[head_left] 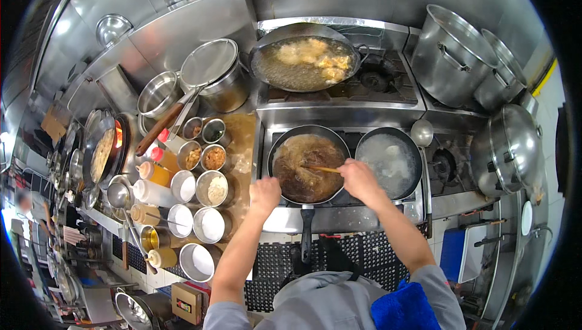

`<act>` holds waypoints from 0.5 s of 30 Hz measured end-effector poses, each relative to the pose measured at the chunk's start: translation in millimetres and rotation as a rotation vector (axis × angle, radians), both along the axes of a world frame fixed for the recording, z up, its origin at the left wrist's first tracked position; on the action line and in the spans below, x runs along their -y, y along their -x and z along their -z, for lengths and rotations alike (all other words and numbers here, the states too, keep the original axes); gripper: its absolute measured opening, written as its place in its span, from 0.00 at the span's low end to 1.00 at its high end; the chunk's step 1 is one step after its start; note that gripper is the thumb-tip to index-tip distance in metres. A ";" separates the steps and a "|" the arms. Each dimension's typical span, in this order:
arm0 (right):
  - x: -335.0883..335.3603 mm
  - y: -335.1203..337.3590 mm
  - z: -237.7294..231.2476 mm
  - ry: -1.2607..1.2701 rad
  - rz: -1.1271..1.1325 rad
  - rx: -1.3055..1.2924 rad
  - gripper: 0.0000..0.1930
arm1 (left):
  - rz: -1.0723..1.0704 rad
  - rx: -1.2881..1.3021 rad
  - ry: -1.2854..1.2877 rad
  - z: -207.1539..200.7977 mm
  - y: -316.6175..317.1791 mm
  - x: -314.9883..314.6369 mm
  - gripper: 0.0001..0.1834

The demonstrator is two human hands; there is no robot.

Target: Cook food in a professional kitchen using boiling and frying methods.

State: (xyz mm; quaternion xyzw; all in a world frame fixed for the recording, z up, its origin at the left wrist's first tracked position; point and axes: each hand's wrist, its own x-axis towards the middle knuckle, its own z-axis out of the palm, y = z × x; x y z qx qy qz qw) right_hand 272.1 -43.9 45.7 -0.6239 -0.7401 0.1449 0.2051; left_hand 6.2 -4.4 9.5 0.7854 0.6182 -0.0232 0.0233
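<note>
Right hand [359,179] grips a wooden stick [322,168], far end in the brown liquid [303,185] inside the black pan [309,129]. Left hand [265,195], curled into a fist, sits at the pan's left rim; contact unclear. Risk: brisk stirring could slop liquid over the rim. Pan handle [307,233] unheld; a bump could swing it. Oil-filled wok [309,29] beyond the pan: spatter could reach both hands.

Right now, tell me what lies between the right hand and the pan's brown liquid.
The head view shows a wooden utensil: the right hand grips one end, the other dips into the brown liquid.
</note>
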 end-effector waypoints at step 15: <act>15.2 -24.1 -22.2 0.130 -0.026 0.174 0.08 | 0.244 0.045 0.052 -16.0 -16.6 29.1 0.11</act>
